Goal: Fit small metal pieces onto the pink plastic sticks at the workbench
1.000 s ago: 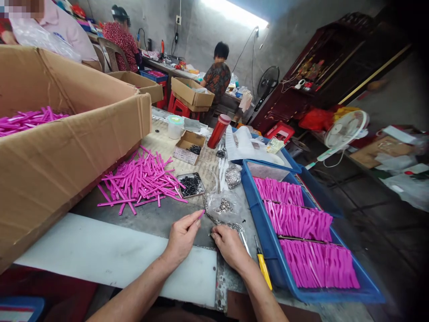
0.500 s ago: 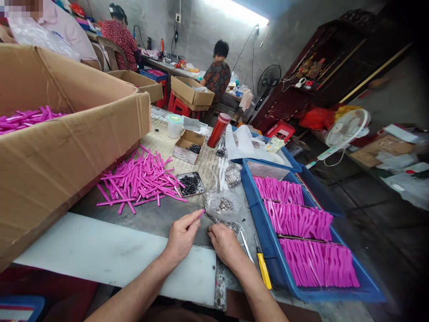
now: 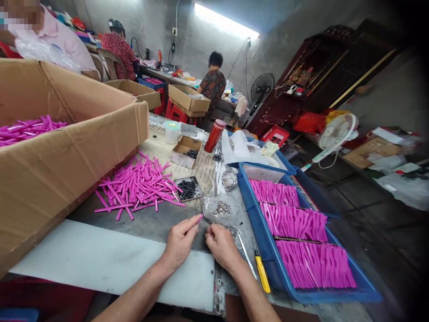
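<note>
My left hand (image 3: 181, 239) is closed around a magenta strip (image 3: 201, 218); only its tip shows past the fingertips, and the rest is hidden in the hand. Close to that tip, my right hand (image 3: 219, 241) is curled shut. Something small and dark (image 3: 207, 219) shows by its fingertips, too small to make out. A heap of loose magenta strips (image 3: 134, 185) lies beyond my left hand. Past my right hand are a clear plastic bag (image 3: 214, 211) of small metal parts and a shallow tray (image 3: 188, 188) of small black pieces.
A large cardboard box (image 3: 73, 152) stands at left, a pale board (image 3: 110, 264) in front. At right are a yellow-handled screwdriver (image 3: 262, 273) and a blue crate (image 3: 303, 296) with rows of magenta strips. A red flask (image 3: 214, 136) stands behind. Several people sit farther back.
The strip tip in my left hand and my right hand's fingertips are closer together. A small dark thing now shows by the right fingertips. The view has shifted slightly.
</note>
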Available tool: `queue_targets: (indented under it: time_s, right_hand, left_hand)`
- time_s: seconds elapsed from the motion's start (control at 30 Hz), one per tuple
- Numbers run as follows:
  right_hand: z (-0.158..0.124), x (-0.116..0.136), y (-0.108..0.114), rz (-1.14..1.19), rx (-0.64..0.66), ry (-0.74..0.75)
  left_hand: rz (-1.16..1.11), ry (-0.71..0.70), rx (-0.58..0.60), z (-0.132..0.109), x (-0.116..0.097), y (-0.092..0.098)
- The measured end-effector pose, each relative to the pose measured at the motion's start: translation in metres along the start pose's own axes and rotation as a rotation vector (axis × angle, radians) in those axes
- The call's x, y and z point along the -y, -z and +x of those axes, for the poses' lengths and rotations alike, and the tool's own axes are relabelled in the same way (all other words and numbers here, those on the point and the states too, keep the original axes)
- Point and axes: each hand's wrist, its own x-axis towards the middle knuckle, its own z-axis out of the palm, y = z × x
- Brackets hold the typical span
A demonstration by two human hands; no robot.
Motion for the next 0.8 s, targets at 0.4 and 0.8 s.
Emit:
queue_targets:
  time_s: [0.4,0.8]
  right_hand:
    - [0.007,0.022,-0.015,1.503,-0.235,-0.259]
    - [0.005,0.028,-0.019,1.723,-0.163,-0.224]
  left_hand:
    - [-0.024,-0.061,0.062,-0.003,-0.001,0.0]
    - [-0.098,-0.079,0.055,-0.003,-0.002,-0.002]
